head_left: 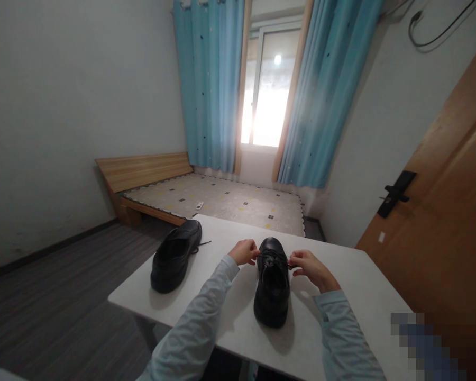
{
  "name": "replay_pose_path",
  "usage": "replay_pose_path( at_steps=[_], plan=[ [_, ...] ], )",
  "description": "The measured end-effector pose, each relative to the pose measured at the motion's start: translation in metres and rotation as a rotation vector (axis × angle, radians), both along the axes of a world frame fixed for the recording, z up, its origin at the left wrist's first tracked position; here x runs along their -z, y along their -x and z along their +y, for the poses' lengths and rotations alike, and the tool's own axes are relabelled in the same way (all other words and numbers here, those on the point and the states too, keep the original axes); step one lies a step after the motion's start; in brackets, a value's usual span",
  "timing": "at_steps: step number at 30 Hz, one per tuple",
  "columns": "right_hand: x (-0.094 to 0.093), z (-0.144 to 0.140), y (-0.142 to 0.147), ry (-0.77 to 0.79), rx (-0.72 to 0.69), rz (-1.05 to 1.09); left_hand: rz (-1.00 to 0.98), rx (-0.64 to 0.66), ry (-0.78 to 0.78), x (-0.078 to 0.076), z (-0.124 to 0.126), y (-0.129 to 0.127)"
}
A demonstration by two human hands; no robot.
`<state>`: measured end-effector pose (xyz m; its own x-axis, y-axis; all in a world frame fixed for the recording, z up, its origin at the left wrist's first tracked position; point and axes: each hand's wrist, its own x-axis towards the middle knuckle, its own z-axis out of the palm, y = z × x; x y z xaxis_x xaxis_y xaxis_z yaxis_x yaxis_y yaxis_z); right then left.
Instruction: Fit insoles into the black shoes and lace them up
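A black lace-up shoe [273, 307] stands on the white table in front of me, its toe pointing away. At its left side my left hand [244, 252] is closed in a pinch near the lacing. On the other side my right hand [310, 267] pinches a dark shoelace end [292, 265]. What lies between my left fingertips is very small, but it sits where the lace leaves the shoe. The matching black shoe [167, 270] rests at the table's left, with a loose lace sticking out to its right.
The white table [234, 333] has its far edge near a bed [222, 198] with a patterned mattress. A small white remote [199, 205] lies on that mattress. Blue curtains [212, 90] flank the window. A wooden door [440, 211] with a black handle is at the right.
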<state>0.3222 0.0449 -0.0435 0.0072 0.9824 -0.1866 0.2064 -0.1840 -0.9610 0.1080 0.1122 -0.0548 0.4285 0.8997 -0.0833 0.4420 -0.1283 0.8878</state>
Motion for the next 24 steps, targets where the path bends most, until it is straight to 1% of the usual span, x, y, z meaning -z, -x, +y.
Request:
replay_pose_path(
  at_steps=[5, 11, 13, 16, 17, 19, 22, 24],
  plan=[
    [0.002, 0.002, 0.001, -0.003, 0.027, -0.044, 0.109, 0.007, -0.038, -0.002, -0.001, 0.0],
    [0.005, 0.009, 0.001, -0.088, 0.067, -0.118, 0.159, -0.026, -0.161, -0.011, -0.012, -0.003],
    [0.004, 0.01, 0.0, -0.121, 0.076, -0.139, 0.173, -0.021, -0.259, -0.013, -0.015, -0.003],
    [0.0, 0.01, -0.001, -0.212, 0.033, -0.175, 0.236, 0.004, -0.475, -0.017, -0.019, -0.002],
    [-0.001, 0.01, -0.001, -0.246, 0.005, -0.214, 0.265, 0.011, -0.53, -0.018, -0.021, -0.002],
    [-0.006, 0.009, 0.0, -0.302, -0.032, -0.352, 0.319, 0.014, -0.593, -0.021, -0.023, -0.001],
    [-0.012, 0.006, 0.004, -0.363, -0.021, -0.617, 0.406, 0.02, -0.667, -0.025, -0.027, -0.002],
    [-0.016, 0.003, 0.009, -0.4, -0.011, -0.735, 0.445, 0.057, -0.738, -0.027, -0.029, -0.004]
  ],
)
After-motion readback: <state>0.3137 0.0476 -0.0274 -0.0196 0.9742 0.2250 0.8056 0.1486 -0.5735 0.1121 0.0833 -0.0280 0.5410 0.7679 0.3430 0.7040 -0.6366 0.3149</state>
